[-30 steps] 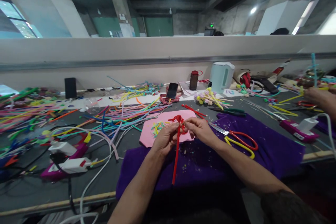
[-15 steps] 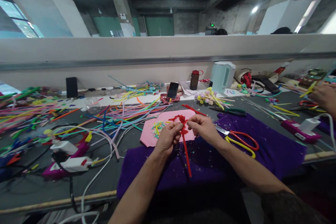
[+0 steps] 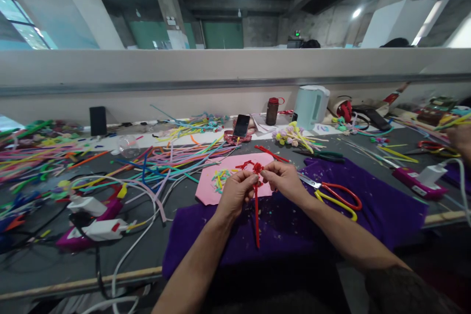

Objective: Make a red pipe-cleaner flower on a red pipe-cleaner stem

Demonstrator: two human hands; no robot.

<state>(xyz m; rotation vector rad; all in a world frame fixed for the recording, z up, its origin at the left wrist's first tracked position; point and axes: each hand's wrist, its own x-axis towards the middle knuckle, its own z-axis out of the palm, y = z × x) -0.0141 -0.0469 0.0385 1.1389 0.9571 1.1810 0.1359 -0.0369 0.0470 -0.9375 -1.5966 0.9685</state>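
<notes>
Fingertips of the left hand (image 3: 235,192) and right hand (image 3: 283,180) pinch shut on the twisted head of a red pipe cleaner (image 3: 256,211), its stem hanging over the purple cloth (image 3: 382,206). Fingers hide the knot. No writing is legible; the scissors (image 3: 333,195) lie nearby.

Red pipe cleaner (image 3: 256,216) over purple cloth (image 3: 382,206); pink sheet (image 3: 235,169); scissors (image 3: 336,196) with red and yellow handles; pale green kettle (image 3: 311,105); dark grey table (image 3: 47,265); many-coloured sticks (image 3: 165,157).
</notes>
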